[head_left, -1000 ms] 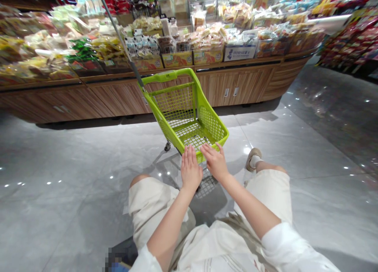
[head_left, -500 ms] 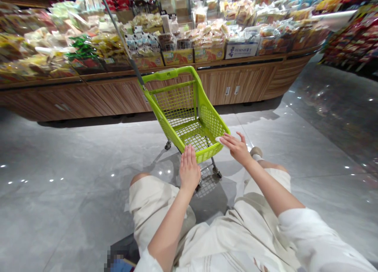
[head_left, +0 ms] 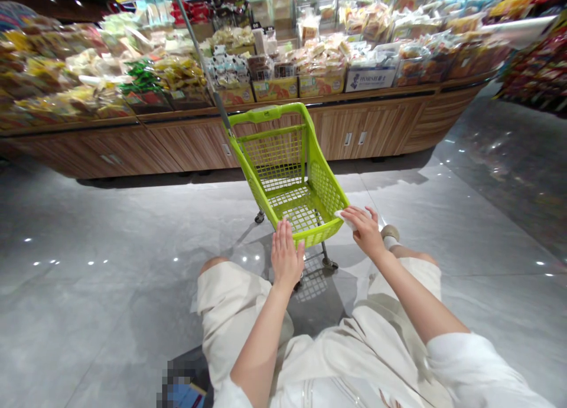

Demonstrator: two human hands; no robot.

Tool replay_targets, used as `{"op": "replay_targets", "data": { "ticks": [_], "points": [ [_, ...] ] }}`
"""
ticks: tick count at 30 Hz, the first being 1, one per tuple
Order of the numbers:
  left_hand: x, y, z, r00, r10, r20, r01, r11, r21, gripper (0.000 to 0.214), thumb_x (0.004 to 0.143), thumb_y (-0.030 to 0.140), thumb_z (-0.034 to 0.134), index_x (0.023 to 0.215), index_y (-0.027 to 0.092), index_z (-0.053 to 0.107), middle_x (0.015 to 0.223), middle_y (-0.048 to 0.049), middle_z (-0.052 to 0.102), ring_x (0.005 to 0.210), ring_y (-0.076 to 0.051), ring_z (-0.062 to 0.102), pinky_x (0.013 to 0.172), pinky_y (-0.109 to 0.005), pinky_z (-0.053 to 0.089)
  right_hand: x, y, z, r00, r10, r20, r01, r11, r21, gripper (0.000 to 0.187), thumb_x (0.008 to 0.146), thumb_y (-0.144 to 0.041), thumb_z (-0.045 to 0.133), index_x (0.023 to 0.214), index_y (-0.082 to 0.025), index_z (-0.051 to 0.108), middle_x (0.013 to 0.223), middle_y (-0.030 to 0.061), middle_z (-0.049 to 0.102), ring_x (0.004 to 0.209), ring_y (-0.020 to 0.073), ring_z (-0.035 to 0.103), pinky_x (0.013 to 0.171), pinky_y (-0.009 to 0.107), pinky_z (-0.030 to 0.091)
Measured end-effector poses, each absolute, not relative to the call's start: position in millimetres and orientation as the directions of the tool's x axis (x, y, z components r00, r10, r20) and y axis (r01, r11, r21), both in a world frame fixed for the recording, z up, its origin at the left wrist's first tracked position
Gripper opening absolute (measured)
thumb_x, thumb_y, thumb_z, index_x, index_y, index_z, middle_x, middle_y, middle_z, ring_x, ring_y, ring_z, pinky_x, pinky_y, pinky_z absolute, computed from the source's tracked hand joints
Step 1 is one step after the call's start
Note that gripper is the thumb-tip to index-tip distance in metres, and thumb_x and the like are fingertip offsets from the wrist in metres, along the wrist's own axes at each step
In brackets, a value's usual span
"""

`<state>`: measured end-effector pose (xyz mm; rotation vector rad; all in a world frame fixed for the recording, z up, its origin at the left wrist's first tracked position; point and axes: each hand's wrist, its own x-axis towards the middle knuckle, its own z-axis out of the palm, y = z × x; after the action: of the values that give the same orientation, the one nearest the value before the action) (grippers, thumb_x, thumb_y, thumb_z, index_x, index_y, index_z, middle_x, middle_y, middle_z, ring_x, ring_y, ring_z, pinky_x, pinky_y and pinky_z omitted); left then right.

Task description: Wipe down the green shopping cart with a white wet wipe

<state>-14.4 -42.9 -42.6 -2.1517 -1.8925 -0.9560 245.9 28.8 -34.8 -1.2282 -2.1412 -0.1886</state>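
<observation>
A small green plastic shopping cart (head_left: pixel 330 175) with a lattice basket stands in front of my knees, its bottom grid bare. My left hand (head_left: pixel 287 257) lies with straight fingers over the near left corner of the basket rim, thumb held apart. At the near right corner, my right hand (head_left: pixel 367 231) presses a small white tissue or cloth (head_left: pixel 343 215) against the rim. Most of that white piece is hidden under the fingers, which are bent over it.
Behind the cart runs a long wooden display counter (head_left: pixel 177 148) with several boxes of packaged snacks (head_left: pixel 321 65). A grey pole (head_left: pixel 195 42) rises from the cart's far left corner. Around it is a shiny grey tiled floor (head_left: pixel 133 237). A pixelated dark object (head_left: pixel 186 390) lies at the lower left.
The whole view has shifted a little, so the cart sits farther right. My right hand has slid slightly outward along the rim with the white piece. My left thumb has spread away from its fingers.
</observation>
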Motion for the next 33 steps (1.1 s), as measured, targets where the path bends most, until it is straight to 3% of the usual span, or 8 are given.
{"op": "replay_targets", "data": {
  "ticks": [5,10,15,18,21,27,30,33],
  "points": [
    [-26.5,-38.1,-46.3,-0.089,0.83,0.551,0.909,-0.158,0.385,0.065,0.102,0.034,0.033,0.159,0.016,0.006,0.163,-0.0164,0.026,0.153,-0.024,0.017,0.122,-0.049,0.026,227.8,-6.8,-34.4,-0.318,0.715,0.623,0.788,0.564,-0.245,0.076,0.062,0.0,0.044,0.133,-0.024,0.056,0.13,0.0055,0.067,0.13,0.0216,0.053,0.113,0.045,0.029],
    [-69.1,-14.6,-45.3,-0.201,0.801,0.564,0.882,-0.103,0.461,0.062,0.102,0.037,0.031,0.158,0.014,0.014,0.162,-0.0188,0.026,0.153,-0.025,0.017,0.122,-0.051,0.025,186.8,-37.9,-27.8,-0.332,0.728,0.6,0.782,0.568,-0.256,0.08,0.065,0.001,0.045,0.14,-0.026,0.051,0.131,0.0047,0.066,0.129,0.0228,0.053,0.115,0.046,0.025],
    [-121.1,23.4,-33.2,-0.122,0.853,0.507,0.909,-0.11,0.403,0.055,0.103,0.032,0.026,0.152,0.007,0.027,0.16,-0.0196,0.032,0.152,-0.025,0.022,0.122,-0.049,0.026,130.7,-42.7,-19.7,-0.396,0.721,0.569,0.774,0.595,-0.215,0.068,0.076,0.002,0.046,0.139,-0.024,0.051,0.127,0.0063,0.068,0.126,0.0243,0.054,0.115,0.047,0.023],
    [-120.7,37.0,-26.5,-0.116,0.862,0.494,0.915,-0.1,0.39,0.052,0.102,0.027,0.025,0.144,-0.001,0.038,0.155,-0.0261,0.038,0.15,-0.029,0.026,0.121,-0.054,0.025,101.4,-33.3,-18.9,-0.437,0.691,0.576,0.759,0.627,-0.176,0.057,0.084,0.0,0.046,0.136,-0.022,0.054,0.125,0.0079,0.069,0.124,0.024,0.056,0.115,0.046,0.024],
    [-97.5,32.6,-26.1,-0.02,0.88,0.474,0.915,-0.175,0.364,0.048,0.101,0.027,0.031,0.141,0.006,0.047,0.152,-0.0191,0.045,0.146,-0.024,0.037,0.12,-0.046,0.031,83.3,-21.3,-20.8,-0.48,0.65,0.589,0.735,0.664,-0.134,0.05,0.088,-0.003,0.045,0.134,-0.02,0.056,0.127,0.0086,0.069,0.124,0.023,0.057,0.117,0.047,0.023],
    [-73.0,12.4,-25.5,0.041,0.902,0.43,0.914,-0.208,0.349,0.051,0.103,0.035,0.025,0.141,0.01,0.049,0.148,-0.0143,0.053,0.142,-0.024,0.043,0.12,-0.047,0.032,111.2,8.6,-18.1,-0.622,0.497,0.605,0.617,0.787,-0.012,0.047,0.093,-0.009,0.048,0.137,-0.024,0.054,0.132,0.0062,0.067,0.134,0.02,0.051,0.121,0.048,0.016],
    [-72.7,15.1,-22.9,0.061,0.899,0.434,0.922,-0.217,0.321,0.055,0.102,0.043,0.032,0.14,0.008,0.049,0.146,-0.0166,0.054,0.141,-0.027,0.044,0.12,-0.047,0.032,165.9,37.0,-8.5,-0.604,0.521,0.603,0.676,0.736,0.04,0.054,0.091,-0.004,0.046,0.139,-0.027,0.052,0.135,0.0037,0.065,0.136,0.0188,0.05,0.121,0.047,0.015],
    [-68.5,19.7,-23.1,0.072,0.888,0.454,0.922,-0.233,0.31,0.057,0.101,0.046,0.034,0.141,0.007,0.047,0.147,-0.0181,0.052,0.141,-0.028,0.043,0.12,-0.048,0.032,227.8,67.4,2.9,-0.424,0.652,0.628,0.85,0.527,0.028,0.062,0.084,0.001,0.045,0.139,-0.027,0.052,0.138,0.0046,0.062,0.136,0.0225,0.05,0.119,0.05,0.014]
  ]
}}
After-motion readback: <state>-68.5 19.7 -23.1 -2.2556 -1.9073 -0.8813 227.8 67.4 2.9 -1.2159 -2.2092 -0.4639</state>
